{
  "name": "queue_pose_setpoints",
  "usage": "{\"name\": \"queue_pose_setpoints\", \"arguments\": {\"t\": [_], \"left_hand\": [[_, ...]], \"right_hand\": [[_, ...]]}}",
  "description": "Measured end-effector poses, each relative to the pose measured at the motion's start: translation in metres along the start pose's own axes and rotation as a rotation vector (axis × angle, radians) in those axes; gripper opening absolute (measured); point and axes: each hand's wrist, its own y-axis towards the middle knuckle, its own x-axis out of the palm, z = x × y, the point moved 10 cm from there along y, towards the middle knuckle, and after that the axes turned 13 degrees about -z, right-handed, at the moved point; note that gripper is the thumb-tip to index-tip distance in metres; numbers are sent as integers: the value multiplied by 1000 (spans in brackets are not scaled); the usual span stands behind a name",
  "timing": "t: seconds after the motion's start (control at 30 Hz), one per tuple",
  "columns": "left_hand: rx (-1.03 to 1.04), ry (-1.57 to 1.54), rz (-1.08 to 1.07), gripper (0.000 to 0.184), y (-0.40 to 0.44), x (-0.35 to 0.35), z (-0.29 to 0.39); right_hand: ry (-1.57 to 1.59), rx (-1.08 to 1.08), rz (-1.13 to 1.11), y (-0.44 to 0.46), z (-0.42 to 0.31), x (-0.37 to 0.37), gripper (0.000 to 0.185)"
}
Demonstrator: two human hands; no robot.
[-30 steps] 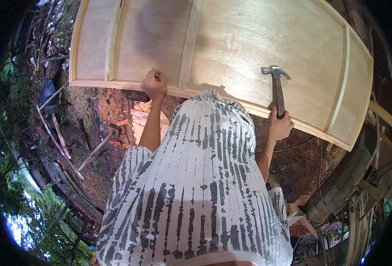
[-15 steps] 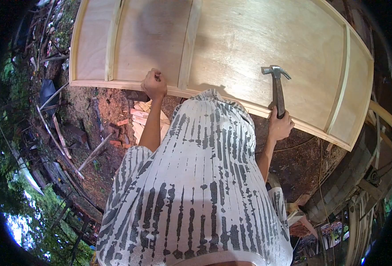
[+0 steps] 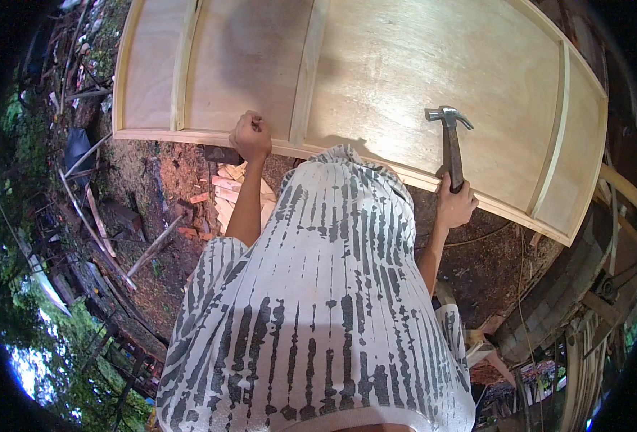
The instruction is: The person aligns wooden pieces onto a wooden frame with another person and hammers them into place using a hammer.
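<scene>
A claw hammer (image 3: pixel 453 151) with a metal head and dark handle is gripped in my right hand (image 3: pixel 457 205), near the front edge of a plywood panel (image 3: pixel 390 93). Its head rises over the panel, claw toward the right. My left hand (image 3: pixel 251 137) is closed, fingers curled, at the panel's front edge strip (image 3: pixel 160 135). Whatever the left fingers may hold is too small or hidden to make out. Light wooden battens (image 3: pixel 309 72) cross the panel, and strips frame its edges.
Cut wood pieces (image 3: pixel 226 191) lie on the ground below my left arm. Poles and sticks (image 3: pixel 153 248) lean at the left, by a dark bag (image 3: pixel 78 151). Stacked boards and blocks (image 3: pixel 549 317) stand at the lower right.
</scene>
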Motion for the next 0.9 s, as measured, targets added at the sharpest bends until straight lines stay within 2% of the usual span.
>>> {"name": "queue_pose_setpoints", "arguments": {"t": [0.9], "left_hand": [[-35,-17,-53,9,1,6,-7]], "right_hand": [[7,20,-43,1,0,2,58]]}}
